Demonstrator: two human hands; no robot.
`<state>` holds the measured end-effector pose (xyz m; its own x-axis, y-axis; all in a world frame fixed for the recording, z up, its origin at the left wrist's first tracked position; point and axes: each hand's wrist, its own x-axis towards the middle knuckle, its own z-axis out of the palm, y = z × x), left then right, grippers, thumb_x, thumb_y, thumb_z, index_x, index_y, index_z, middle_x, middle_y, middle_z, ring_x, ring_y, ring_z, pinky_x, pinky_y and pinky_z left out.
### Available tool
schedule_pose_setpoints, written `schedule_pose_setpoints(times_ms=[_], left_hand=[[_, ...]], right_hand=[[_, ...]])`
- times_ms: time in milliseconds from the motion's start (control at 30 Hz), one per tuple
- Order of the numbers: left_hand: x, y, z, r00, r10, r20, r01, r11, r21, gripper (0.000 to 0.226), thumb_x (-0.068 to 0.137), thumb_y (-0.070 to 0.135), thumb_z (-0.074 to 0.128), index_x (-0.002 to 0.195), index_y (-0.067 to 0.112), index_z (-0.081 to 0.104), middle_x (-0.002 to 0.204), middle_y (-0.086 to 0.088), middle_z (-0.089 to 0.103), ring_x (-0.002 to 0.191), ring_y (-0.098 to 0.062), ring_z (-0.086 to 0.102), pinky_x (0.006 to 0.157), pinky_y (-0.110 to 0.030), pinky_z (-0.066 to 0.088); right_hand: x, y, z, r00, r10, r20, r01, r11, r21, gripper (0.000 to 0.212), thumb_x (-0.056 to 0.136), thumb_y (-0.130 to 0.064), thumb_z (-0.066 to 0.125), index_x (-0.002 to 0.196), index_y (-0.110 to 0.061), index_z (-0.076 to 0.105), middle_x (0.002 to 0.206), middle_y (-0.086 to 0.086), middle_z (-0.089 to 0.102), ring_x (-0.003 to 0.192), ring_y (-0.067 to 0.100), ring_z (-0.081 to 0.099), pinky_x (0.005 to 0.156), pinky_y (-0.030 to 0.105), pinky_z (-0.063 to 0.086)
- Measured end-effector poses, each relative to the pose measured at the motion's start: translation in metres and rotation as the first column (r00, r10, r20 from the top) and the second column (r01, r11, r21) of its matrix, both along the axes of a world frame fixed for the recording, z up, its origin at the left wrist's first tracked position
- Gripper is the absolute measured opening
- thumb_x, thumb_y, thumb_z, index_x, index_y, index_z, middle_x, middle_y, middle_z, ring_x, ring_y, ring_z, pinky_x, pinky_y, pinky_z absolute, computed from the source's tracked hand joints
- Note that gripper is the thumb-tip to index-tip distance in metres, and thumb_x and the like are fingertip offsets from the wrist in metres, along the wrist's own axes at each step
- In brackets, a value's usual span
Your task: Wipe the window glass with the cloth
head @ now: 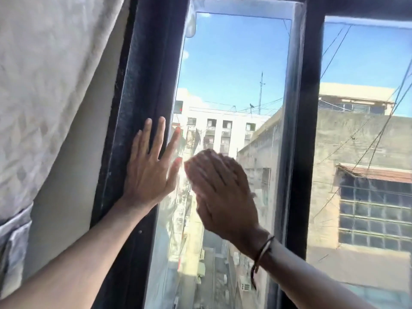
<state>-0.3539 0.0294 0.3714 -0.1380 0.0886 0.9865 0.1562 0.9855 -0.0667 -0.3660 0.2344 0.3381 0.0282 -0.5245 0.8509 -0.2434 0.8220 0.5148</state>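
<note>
At mid-pane the blurred right hand (219, 188) presses what seems a pale cloth (201, 172) flat on the window glass (234, 74), mid-wipe, left hand (149, 168) splayed at nine o'clock bracing; next, sweep toward untouched twelve o'clock.

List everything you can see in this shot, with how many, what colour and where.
Window frame: one, dark, uprights left and right of the middle pane.
Window glass: two panes showing, clear, the middle one and a part of another at right.
Curtain: one, off-white, upper left.
Cloth: one, pale, mostly hidden and blurred under the right hand.
Buildings: several, white and grey, outside under blue sky.
Bracelet: one, pale and dark, right wrist.
Left hand: fingers spread, flat on the frame's edge.
Right hand: pressed on the middle pane.
</note>
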Motion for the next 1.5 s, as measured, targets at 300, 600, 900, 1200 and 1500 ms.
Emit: schedule_pose_setpoints(times_ms=[300, 600, 900, 1200, 1500], left_hand=[[0.038, 0.037, -0.005, 0.989, -0.053, 0.139, 0.054, 0.999, -0.007, 0.072, 0.103, 0.054, 0.024, 0.166, 0.018, 0.022, 0.176, -0.018, 0.012, 0.164, -0.038, 0.012, 0.13, -0.061, 0.025], [0.044, 0.231, 0.021, 0.968, -0.25, -0.02, 0.246, 0.964, -0.105, 0.066, 0.108, 0.044, 0.033, 0.166, 0.014, 0.022, 0.176, -0.017, 0.016, 0.165, -0.031, 0.015, 0.133, -0.051, 0.024], [-0.004, 0.266, 0.014, 0.984, -0.137, -0.11, 0.129, 0.989, -0.078, 0.067, 0.108, 0.044, 0.032, 0.167, 0.02, 0.013, 0.178, -0.013, 0.011, 0.166, -0.027, 0.008, 0.136, -0.051, 0.014], [-0.008, 0.264, 0.016, 0.981, -0.15, -0.121, 0.14, 0.986, -0.086, 0.063, 0.109, 0.04, 0.027, 0.167, 0.018, 0.016, 0.177, -0.014, 0.013, 0.166, -0.028, 0.01, 0.134, -0.054, 0.019], [-0.009, 0.265, 0.012, 0.984, -0.134, -0.118, 0.122, 0.987, -0.1, 0.064, 0.109, 0.042, 0.022, 0.167, 0.016, 0.014, 0.177, -0.016, 0.011, 0.166, -0.029, 0.01, 0.133, -0.056, 0.02]], right_hand=[[0.052, 0.061, -0.099, 0.991, 0.085, 0.101, -0.094, 0.991, 0.093, 0.043, 0.114, -0.011, 0.045, 0.136, -0.032, 0.076, 0.146, -0.011, 0.075, 0.135, 0.011, 0.065, 0.089, 0.031, 0.051], [0.088, 0.236, 0.001, 0.995, 0.008, -0.096, -0.061, 0.819, -0.57, 0.049, 0.107, -0.022, 0.049, 0.155, -0.017, 0.059, 0.162, 0.007, 0.061, 0.147, 0.028, 0.06, 0.108, 0.047, 0.048], [0.033, 0.331, 0.07, 0.988, -0.139, 0.067, 0.154, 0.863, -0.481, 0.066, 0.112, -0.041, 0.02, 0.172, -0.015, 0.029, 0.183, 0.011, 0.025, 0.171, 0.029, 0.021, 0.145, 0.047, 0.003], [0.032, 0.287, -0.014, 0.981, -0.193, 0.005, 0.193, 0.979, 0.068, 0.057, 0.114, -0.023, 0.037, 0.17, -0.017, 0.034, 0.179, 0.01, 0.036, 0.17, 0.028, 0.027, 0.142, 0.051, 0.026], [0.035, 0.276, 0.149, 0.979, -0.203, -0.031, 0.186, 0.939, -0.289, 0.056, 0.117, -0.025, 0.029, 0.17, -0.011, 0.029, 0.181, 0.015, 0.027, 0.171, 0.031, 0.02, 0.142, 0.053, 0.024]])
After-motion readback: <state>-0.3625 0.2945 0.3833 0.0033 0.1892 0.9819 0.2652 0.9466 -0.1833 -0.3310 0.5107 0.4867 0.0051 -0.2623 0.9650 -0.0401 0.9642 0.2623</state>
